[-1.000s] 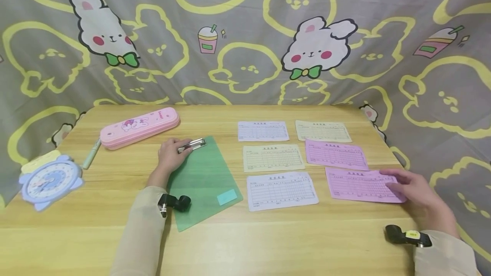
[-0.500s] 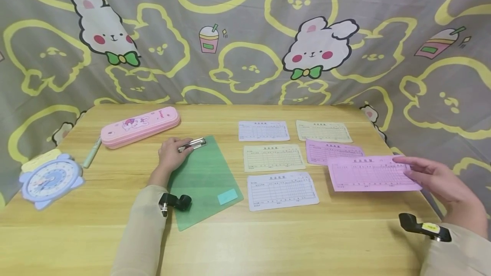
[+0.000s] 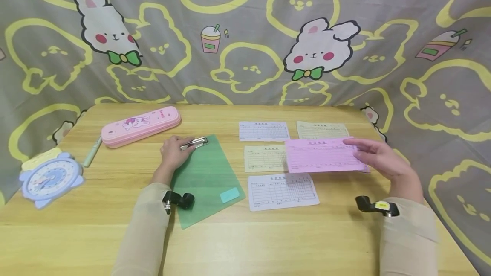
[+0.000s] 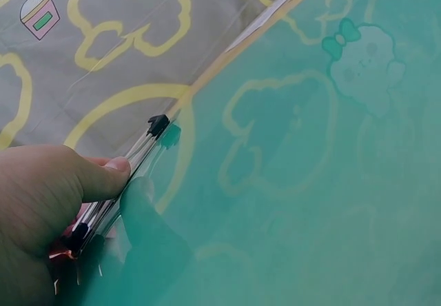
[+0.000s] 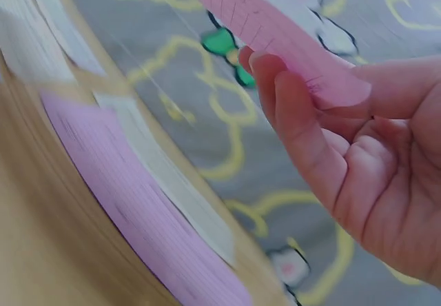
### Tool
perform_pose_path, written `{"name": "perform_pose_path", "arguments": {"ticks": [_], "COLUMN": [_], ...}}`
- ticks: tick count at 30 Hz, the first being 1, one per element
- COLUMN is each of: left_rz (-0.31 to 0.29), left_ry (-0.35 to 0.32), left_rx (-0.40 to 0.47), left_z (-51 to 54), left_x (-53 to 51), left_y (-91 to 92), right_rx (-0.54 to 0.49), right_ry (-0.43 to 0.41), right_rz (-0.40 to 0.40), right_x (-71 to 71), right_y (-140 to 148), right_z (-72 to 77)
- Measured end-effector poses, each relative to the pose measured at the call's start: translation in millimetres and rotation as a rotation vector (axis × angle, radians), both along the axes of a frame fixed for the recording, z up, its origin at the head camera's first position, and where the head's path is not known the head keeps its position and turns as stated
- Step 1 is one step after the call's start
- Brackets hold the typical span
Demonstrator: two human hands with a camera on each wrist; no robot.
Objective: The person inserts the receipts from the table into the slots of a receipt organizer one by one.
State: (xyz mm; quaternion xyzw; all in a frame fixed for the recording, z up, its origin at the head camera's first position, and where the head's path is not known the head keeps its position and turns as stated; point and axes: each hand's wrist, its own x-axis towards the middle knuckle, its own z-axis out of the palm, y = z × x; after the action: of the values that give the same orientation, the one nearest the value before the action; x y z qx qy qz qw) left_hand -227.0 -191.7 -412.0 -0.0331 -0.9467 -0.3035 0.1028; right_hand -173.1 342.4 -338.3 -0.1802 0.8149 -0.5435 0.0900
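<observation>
The right hand's (image 3: 385,165) fingers pinch a pink slip (image 3: 320,155) above the surface (image 3: 291,242), the left hand's (image 3: 173,155) grip the green clipboard's (image 3: 209,182) clip (image 3: 195,143); gathering seems underway, the next move probably needing that clip opened.

The pink pencil case (image 3: 142,126) read "Sweet"; print on the paper forms (image 3: 283,192) and markings on the blue toy clock (image 3: 51,180) were too small to read.
</observation>
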Motion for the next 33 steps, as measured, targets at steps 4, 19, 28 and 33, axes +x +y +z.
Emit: {"name": "perform_pose_path", "arguments": {"ticks": [4,19,28,33], "left_rz": [0.004,0.010,0.004,0.007], "left_ry": [0.012,-0.020,-0.052,-0.070], "left_rx": [0.001,0.042,0.038,0.037], "left_z": [-1.6,1.2,4.8,5.8], "left_x": [-1.4,-4.7,-1.9,-1.8], "left_y": [1.3,7.7,7.3,8.0], "right_rx": [0.011,-0.096,-0.035,-0.034], "right_ry": [-0.023,-0.141,-0.116,-0.116], "right_rz": [-0.031,-0.011,0.028,0.059], "right_x": [-13.2,-52.6,-61.2,-63.6], "right_y": [-28.2,-124.5,-186.8,-210.3], "right_z": [-2.3,-16.9,-31.4,-36.3]}}
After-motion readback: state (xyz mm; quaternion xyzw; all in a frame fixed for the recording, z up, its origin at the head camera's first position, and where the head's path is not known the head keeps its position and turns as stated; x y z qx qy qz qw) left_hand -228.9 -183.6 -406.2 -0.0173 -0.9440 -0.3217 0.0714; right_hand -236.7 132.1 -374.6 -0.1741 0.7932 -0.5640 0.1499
